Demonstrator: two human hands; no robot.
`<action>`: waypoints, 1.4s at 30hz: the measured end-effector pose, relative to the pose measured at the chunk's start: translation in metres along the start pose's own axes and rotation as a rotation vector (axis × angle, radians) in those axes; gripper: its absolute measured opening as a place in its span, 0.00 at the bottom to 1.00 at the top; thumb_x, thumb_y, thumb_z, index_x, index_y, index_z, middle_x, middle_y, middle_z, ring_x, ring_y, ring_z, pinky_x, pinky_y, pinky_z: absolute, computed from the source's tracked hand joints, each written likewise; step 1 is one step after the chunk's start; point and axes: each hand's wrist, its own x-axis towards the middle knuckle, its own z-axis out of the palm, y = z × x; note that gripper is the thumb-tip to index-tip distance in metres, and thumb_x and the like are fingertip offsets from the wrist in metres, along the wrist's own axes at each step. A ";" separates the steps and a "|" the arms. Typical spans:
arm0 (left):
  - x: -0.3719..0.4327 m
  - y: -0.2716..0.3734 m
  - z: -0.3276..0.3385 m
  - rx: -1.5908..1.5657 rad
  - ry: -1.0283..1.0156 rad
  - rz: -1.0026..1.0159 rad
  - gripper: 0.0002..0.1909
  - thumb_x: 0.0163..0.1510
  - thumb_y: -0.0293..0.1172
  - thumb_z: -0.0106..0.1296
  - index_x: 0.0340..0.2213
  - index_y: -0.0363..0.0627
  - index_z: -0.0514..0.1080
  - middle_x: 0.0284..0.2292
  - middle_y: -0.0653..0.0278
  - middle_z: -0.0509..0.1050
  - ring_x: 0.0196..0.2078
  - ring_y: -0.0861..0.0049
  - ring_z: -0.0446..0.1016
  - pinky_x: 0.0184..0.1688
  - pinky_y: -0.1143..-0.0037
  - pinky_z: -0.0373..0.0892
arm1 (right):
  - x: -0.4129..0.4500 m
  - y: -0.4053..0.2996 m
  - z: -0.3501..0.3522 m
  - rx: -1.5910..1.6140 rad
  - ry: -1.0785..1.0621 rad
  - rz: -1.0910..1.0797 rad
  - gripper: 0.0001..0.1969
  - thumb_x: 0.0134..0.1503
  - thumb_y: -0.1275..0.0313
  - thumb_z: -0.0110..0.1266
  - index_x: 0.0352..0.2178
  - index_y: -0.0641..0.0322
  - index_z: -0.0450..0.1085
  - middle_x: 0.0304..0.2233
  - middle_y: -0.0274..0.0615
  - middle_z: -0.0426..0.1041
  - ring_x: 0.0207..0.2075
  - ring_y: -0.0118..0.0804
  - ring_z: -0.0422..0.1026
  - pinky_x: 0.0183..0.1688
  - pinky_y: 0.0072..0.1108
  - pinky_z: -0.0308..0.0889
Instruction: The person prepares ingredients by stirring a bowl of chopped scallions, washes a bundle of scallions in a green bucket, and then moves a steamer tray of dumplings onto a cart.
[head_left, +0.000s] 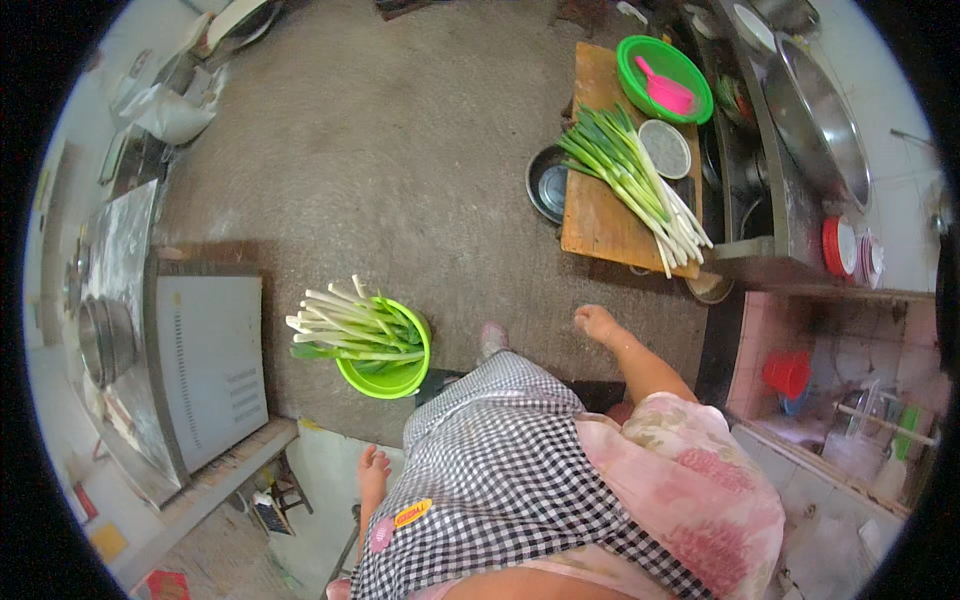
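My right hand (597, 322) hangs over the floor below the wooden board, its fingers loosely curled and nothing seen in it. At the lower left, beside the checked apron (495, 450), my left hand (373, 466) is empty with its fingers apart. A green plastic bucket (390, 384) stands on the floor in front of me, with scallions (352, 322) leaning in it, white ends out over the rim. More scallions (637, 184) lie across the wooden board (596, 217) at the upper right, apart from my hands.
On the board are a green basin (627, 94) with a pink scoop (667, 91) and a round lidded container (664, 148). A dark bowl (534, 180) sits beside it. A white cabinet (214, 367) stands left; metal shelving (802, 225) and a pink-tiled recess (757, 330) are right.
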 end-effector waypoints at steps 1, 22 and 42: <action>0.010 0.002 0.007 0.067 -0.055 0.027 0.19 0.49 0.30 0.44 0.44 0.42 0.59 0.34 0.65 0.67 0.32 0.79 0.66 0.32 0.78 0.64 | 0.001 0.005 -0.002 0.014 0.004 0.005 0.15 0.48 0.71 0.47 0.37 0.68 0.66 0.32 0.44 0.70 0.33 0.35 0.69 0.36 0.25 0.63; 0.122 0.204 0.079 0.356 -0.368 0.336 0.17 0.47 0.29 0.45 0.41 0.39 0.63 0.26 0.70 0.68 0.26 0.85 0.65 0.27 0.82 0.62 | -0.053 0.050 0.017 0.281 0.132 0.381 0.12 0.51 0.68 0.46 0.36 0.63 0.65 0.27 0.36 0.68 0.27 0.29 0.66 0.25 0.21 0.63; 0.298 0.380 0.233 0.596 -0.516 0.352 0.14 0.49 0.29 0.44 0.39 0.40 0.64 0.27 0.67 0.69 0.24 0.86 0.64 0.23 0.84 0.60 | -0.050 0.035 -0.020 0.178 0.172 0.385 0.16 0.46 0.67 0.47 0.36 0.66 0.67 0.36 0.49 0.69 0.39 0.45 0.68 0.42 0.26 0.61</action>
